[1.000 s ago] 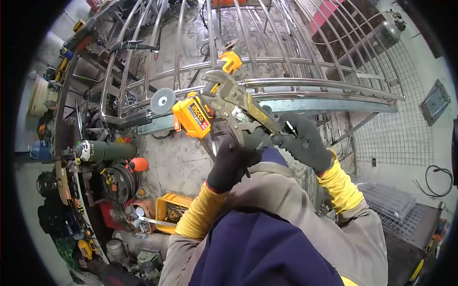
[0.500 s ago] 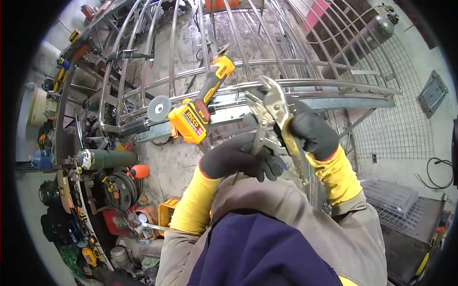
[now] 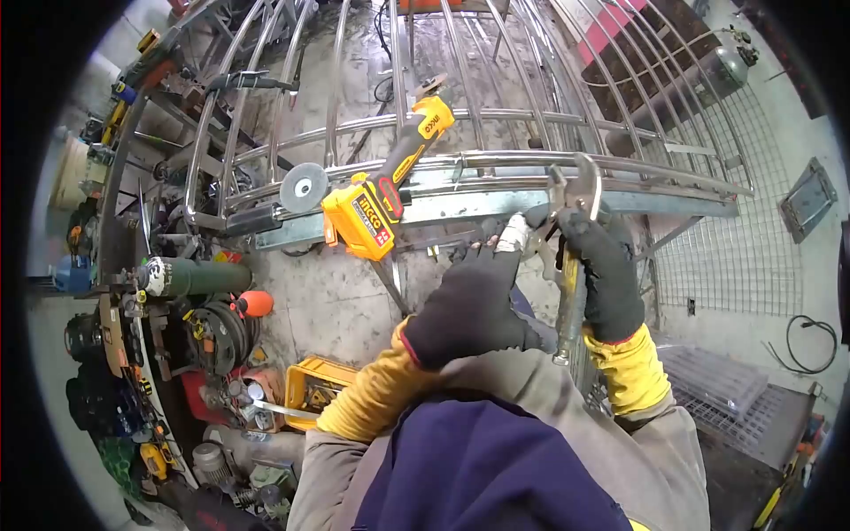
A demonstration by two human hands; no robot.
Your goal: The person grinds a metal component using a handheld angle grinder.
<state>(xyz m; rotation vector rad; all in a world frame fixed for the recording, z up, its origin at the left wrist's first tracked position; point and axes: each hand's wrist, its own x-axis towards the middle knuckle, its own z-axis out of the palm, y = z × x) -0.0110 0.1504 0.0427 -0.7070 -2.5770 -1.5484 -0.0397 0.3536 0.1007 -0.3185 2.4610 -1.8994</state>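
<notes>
- So, pliers (image 3: 571, 276): right of centre, head pointing far, toward the metal beam (image 3: 469, 205).
- Right hand (image 3: 613, 276): grip clamped on the pliers.
- Left hand (image 3: 474, 305): just left of the pliers; can't tell whether its grip is closed on anything.
- Grinder (image 3: 388, 188): across the beam, left and far of both hands.
- Disc (image 3: 303, 188): just left of the grinder.

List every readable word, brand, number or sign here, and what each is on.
"INGCO": on the yellow plastic battery block of the yellow-and-black cordless grinder.
"INGCO": on the grinder's yellow head.
Too small or blurred: print on the block's red patch; marks on the white end of the green metal cylinder.
Silver metal locking pliers: none legible.
</notes>
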